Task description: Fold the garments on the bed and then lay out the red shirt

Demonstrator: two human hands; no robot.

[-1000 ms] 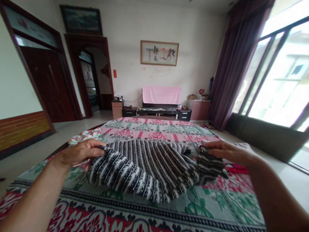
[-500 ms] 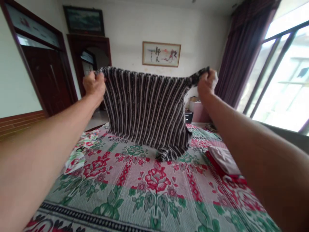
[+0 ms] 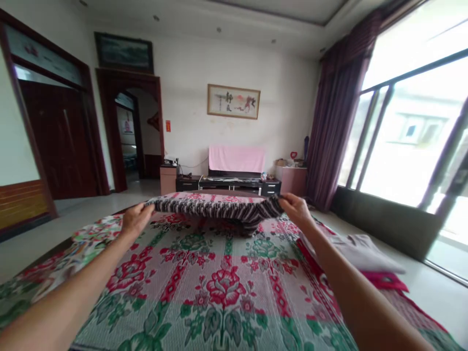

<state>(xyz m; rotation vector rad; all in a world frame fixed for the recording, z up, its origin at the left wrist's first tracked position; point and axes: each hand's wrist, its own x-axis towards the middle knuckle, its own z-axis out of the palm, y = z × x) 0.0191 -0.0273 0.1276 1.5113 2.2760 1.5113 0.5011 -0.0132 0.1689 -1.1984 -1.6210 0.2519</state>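
A black-and-white striped garment (image 3: 219, 208) is stretched out low over the far part of a bed covered by a red and green floral bedspread (image 3: 223, 287). My left hand (image 3: 136, 220) grips its left edge and my right hand (image 3: 297, 210) grips its right edge, both arms reaching forward. The cloth sags a little in the middle and its lower part touches the bedspread.
Folded pale clothes (image 3: 360, 251) lie on a red item at the bed's right edge, and a floral cloth (image 3: 87, 241) lies at its left edge. Beyond the bed stands a low TV cabinet with a pink cover (image 3: 237, 160). A window and curtain fill the right side.
I lifted the striped garment off the bed and held it up spread wide, then brought it down and forward; it now hangs low over the far part of the bed.
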